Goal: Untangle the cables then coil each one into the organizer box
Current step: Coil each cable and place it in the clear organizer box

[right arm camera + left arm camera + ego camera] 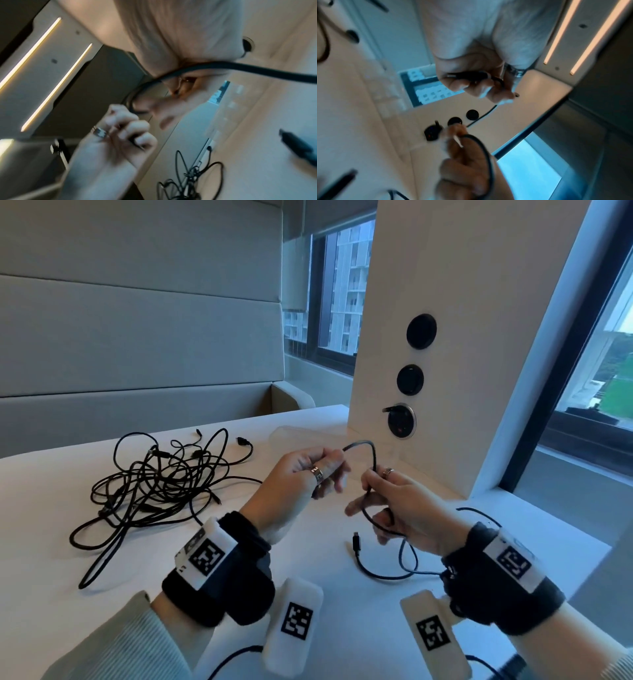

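Nearest me, the right hand (407, 508) pinches a black cable (371, 453) in curled fingers; the left hand (305, 477) pinches its other stretch. Its plug (356, 542) dangles over bare tabletop (308, 549). At ten o'clock sits the tangled cable pile (154, 487), inside the far edge.

Both hands (471, 79) grip one black cable (485, 152).

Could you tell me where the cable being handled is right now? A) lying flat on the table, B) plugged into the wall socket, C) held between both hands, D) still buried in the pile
C: the left hand and right hand both grip one black cable, which arches between them, apart from the tangled pile.
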`<state>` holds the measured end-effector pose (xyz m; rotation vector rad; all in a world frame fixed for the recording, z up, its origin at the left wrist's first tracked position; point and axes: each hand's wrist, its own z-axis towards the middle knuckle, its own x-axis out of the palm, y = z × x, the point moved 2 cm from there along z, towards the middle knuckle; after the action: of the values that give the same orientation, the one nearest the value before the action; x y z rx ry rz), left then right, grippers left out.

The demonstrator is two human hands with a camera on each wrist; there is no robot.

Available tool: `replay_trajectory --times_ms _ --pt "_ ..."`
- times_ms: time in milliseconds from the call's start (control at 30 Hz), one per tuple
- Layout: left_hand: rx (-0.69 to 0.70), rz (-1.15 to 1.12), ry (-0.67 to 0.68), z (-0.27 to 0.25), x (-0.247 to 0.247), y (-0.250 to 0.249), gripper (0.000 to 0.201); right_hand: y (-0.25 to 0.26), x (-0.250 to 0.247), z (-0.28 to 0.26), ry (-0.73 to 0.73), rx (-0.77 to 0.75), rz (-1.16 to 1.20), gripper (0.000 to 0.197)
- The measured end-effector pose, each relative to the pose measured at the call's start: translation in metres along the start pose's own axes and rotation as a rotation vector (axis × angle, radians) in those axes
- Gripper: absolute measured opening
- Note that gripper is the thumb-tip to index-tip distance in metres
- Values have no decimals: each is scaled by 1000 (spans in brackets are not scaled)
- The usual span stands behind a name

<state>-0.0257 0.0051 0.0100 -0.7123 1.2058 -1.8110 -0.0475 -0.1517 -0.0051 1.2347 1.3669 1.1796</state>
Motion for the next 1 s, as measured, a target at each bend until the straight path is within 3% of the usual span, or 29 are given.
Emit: replay_trajectory --times_ms 33,100,300,433,600,733,800,900,1000 --pt "5 -73 14 0 1 -1 16 -2 2 2 1 -8 -69 21" --pt "35 -120 -5 0 2 -1 25 -4 13 5 12 -35 -194 21" --pt "99 -280 -266 4 -6 4 29 -9 44 8 82 -109 -431 23" --pt "180 -54 -362 5 -17 8 26 -10 56 1 169 -164 -597 28" --pt "169 103 -412 5 -36 16 23 -5 60 -13 247 -322 -784 29" --pt "254 791 -313 1 -35 9 27 0 50 -17 201 -490 -852 32" --pt "203 934 -238 -1 -36 7 27 7 41 -19 145 -572 -921 31" --pt "-44 895 -105 -2 -41 4 24 22 19 -20 -11 -732 -1020 34" --pt "-248 522 109 -8 -27 1 27 32 -5 -15 -238 -911 -1019 37"
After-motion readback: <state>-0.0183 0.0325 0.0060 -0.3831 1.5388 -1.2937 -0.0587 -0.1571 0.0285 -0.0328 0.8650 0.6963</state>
